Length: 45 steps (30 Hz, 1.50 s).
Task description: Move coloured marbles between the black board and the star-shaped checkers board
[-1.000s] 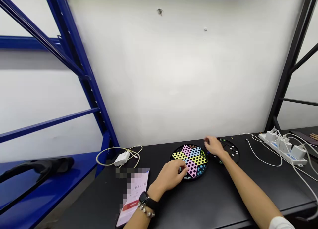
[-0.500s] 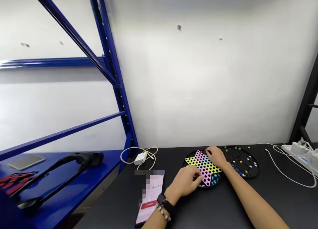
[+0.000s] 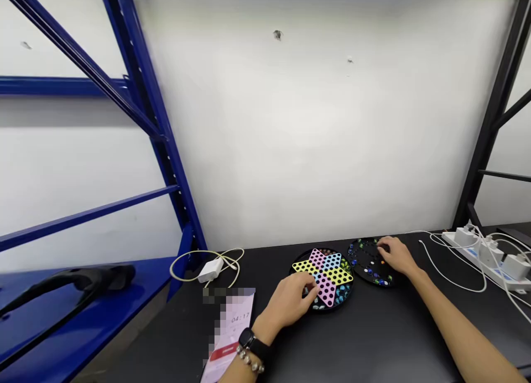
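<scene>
2 round things sit side by side at the back of the black worktop (image 3: 352, 344): a star board (image 3: 326, 273) with pink, yellow and blue perforated points, and just to its right a black tray (image 3: 367, 264) dotted with small coloured marbles. More marbles show in the rim pockets of the star board near its front edge.

The left hand (image 3: 290, 303) rests at the near-left edge of the star board, fingers curled in against it. The pictures do not show whether its grip is on a marble or merely steadying the board. The right hand (image 3: 396, 255) lies over the right side of the tray with its fingers bent down among the marbles; whether its grip has closed on 1 cannot be told, as the fingertips are too small to read.

As a judgement, the work in hand is sorting marbles between tray and board, with the right hand at the picking stage. Lifting 1 marble out calls for a fine fingertip pinch, since they are small, round and likely to roll.

A phone (image 3: 230, 330) lies left of the left wrist, a white charger (image 3: 211, 269) behind it, and a power strip (image 3: 489, 253) at the far right.
</scene>
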Motion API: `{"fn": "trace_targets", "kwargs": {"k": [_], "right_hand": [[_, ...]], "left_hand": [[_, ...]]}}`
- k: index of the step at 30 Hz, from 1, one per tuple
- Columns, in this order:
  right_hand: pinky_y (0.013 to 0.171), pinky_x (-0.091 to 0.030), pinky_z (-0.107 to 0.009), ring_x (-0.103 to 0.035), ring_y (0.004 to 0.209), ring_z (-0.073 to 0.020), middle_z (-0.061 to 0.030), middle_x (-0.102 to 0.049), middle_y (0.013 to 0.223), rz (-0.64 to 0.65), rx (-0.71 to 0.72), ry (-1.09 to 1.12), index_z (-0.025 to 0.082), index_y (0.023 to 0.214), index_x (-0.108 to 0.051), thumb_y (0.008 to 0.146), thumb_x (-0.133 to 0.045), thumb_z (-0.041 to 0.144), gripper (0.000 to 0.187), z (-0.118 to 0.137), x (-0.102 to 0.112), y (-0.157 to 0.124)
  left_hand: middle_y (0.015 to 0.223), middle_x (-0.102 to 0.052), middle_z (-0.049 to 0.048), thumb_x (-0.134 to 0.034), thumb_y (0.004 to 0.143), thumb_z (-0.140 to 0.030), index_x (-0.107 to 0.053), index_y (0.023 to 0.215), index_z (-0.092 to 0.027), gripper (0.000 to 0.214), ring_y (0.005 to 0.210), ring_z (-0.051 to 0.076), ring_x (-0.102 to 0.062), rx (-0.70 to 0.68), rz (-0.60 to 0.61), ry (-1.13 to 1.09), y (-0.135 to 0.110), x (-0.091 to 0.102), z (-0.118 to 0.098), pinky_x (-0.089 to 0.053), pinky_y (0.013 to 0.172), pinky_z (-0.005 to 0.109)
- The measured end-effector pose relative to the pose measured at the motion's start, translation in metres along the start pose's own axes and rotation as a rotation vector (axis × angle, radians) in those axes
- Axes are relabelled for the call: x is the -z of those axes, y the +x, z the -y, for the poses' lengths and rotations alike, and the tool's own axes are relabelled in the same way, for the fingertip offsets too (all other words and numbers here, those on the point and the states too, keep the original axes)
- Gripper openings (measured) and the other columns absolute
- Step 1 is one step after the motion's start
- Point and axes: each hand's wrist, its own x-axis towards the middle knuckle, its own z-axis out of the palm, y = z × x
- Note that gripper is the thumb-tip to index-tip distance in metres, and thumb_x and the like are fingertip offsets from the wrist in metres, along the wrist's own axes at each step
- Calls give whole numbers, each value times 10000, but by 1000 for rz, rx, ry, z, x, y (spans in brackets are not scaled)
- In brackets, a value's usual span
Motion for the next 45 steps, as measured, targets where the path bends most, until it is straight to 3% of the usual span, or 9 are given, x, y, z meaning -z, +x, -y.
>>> {"fn": "trace_targets", "kwargs": {"k": [3,6,12,17,23,27,35,40,45], "right_hand": [[803,-463,-321,-625,873,-217,-76,-705,977,89,-83,87,188,948,-710,820,-564,289,219,-18,11,-5],[708,-470,-285,-615,720,-177,-60,-713,876,217,-52,203,176,912,-716,790,-606,311,213,-4,11,-8],[792,-468,-306,-612,866,-206,-61,-682,928,276,96,202,192,979,-707,768,-657,381,288,38,-11,-17],[763,-464,-288,-591,857,-197,-45,-645,894,369,191,180,207,1002,-692,793,-570,219,243,47,-23,-19],[855,-459,-306,-591,1003,-216,-91,-587,1167,269,161,145,224,1309,-543,802,-540,171,509,56,-32,-17],[932,-433,-336,-582,1073,-235,-104,-567,1219,323,234,102,211,1203,-614,870,-500,225,352,68,-40,-14],[847,-439,-287,-585,923,-189,-58,-610,996,257,242,115,203,980,-618,866,-520,216,152,64,-49,-6],[820,-435,-267,-587,945,-192,-75,-619,993,188,114,89,178,1008,-623,838,-509,178,204,55,-47,5],[811,-427,-296,-594,1009,-231,-128,-523,1272,218,-10,-4,191,1264,-525,813,-561,261,457,67,-51,18]], "left_hand": [[904,-692,14,-460,922,-351,-651,837,-227,244,851,178,-609,-12,-6,-7,0,-1,0,-426,752,267],[892,-694,12,-468,920,-355,-641,819,-227,237,847,179,-613,-10,5,-9,0,0,-1,-423,743,265],[901,-695,4,-467,919,-350,-641,812,-232,236,851,176,-612,-1,21,-16,0,2,-4,-417,741,263],[883,-692,-1,-472,917,-354,-640,805,-232,235,845,173,-612,-10,29,-20,0,2,-5,-414,734,263],[901,-700,9,-473,915,-345,-652,818,-232,232,855,180,-612,-16,24,-30,0,1,-5,-422,744,274],[911,-702,11,-465,916,-354,-654,832,-235,239,865,177,-608,-17,30,-21,1,1,-5,-426,777,275],[912,-701,8,-479,915,-352,-652,828,-238,225,867,183,-616,-29,25,-27,0,1,-5,-431,752,273],[905,-696,9,-465,922,-359,-650,823,-234,244,860,176,-611,-39,15,-31,0,0,-3,-429,748,262],[897,-690,15,-459,922,-359,-655,826,-229,253,850,178,-606,-52,26,-38,0,0,-5,-435,754,266]]}}
